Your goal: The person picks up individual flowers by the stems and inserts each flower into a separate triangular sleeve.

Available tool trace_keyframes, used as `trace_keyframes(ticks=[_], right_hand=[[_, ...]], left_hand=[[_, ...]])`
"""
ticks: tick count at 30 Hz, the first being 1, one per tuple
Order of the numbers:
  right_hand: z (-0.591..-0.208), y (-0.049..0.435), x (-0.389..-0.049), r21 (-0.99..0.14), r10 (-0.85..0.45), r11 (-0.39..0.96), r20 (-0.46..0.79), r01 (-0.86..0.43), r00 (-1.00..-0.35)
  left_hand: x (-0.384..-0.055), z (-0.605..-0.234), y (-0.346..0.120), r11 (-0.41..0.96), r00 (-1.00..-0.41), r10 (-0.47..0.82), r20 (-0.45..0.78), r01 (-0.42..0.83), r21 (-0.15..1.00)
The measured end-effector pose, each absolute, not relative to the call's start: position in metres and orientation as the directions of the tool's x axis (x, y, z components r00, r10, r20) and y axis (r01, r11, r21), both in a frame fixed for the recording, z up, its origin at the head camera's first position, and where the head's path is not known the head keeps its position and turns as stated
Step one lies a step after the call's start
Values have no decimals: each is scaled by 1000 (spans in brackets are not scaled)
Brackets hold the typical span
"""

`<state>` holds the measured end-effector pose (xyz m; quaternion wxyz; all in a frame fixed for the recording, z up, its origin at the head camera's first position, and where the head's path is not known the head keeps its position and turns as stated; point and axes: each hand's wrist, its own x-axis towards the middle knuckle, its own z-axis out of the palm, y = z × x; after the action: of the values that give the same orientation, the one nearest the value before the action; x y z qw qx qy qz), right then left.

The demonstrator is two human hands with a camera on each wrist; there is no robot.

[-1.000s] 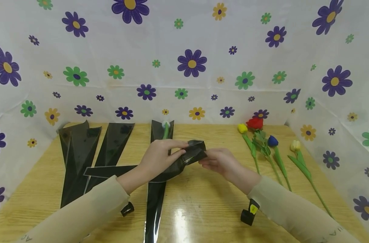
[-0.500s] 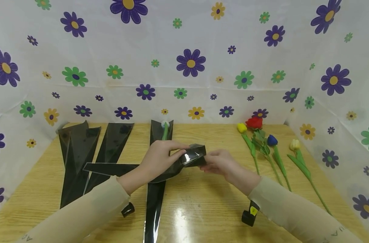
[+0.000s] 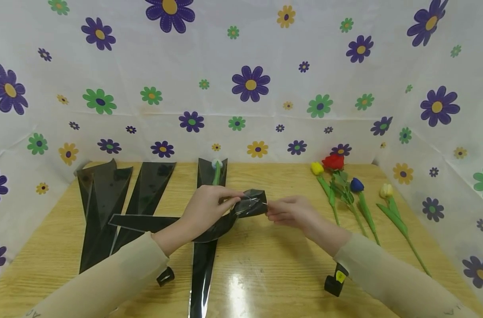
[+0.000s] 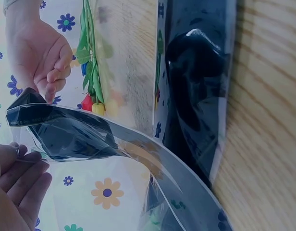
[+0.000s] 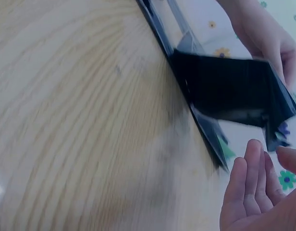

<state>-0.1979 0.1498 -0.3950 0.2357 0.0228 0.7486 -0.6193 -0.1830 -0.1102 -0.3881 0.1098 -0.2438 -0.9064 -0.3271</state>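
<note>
My left hand (image 3: 211, 207) pinches the wide end of a black plastic flower sleeve (image 3: 251, 204) between thumb and fingers. The sleeve is raised over the table, bends, and its narrow tail runs left under my forearm. At the other side of its mouth, my right hand (image 3: 291, 212) pinches the edge with its fingertips. In the right wrist view the sleeve's corner (image 5: 275, 137) lies between that thumb and the fingers. Behind the left hand, a pale flower (image 3: 216, 165) on a green stem lies in another black sleeve (image 3: 201, 274), partly covered by the hand and raised sleeve.
More black sleeves (image 3: 106, 198) lie on the left of the wooden table (image 3: 265, 274). On the right are a yellow tulip (image 3: 317, 168), a red rose (image 3: 333, 161), a blue tulip (image 3: 356, 184) and a cream tulip (image 3: 386, 190). A flower-print cloth (image 3: 209, 53) stands behind.
The sleeve's wide end has sunk a little and turned, so its face shows differently. My right hand has shifted slightly right and down. My left hand keeps its grip.
</note>
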Motion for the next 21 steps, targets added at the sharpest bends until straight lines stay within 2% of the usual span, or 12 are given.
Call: trace_keyframes(ticks=[13, 21], right_hand=[[-382, 206, -211, -910, -121, 287, -345, 300, -931], [-388, 243, -225, -907, -22, 282, -331, 312, -943]], left_hand=[[-181, -392, -113, 662, -862, 369, 348, 506, 552], [-180, -391, -114, 663, -865, 372, 337, 501, 556]])
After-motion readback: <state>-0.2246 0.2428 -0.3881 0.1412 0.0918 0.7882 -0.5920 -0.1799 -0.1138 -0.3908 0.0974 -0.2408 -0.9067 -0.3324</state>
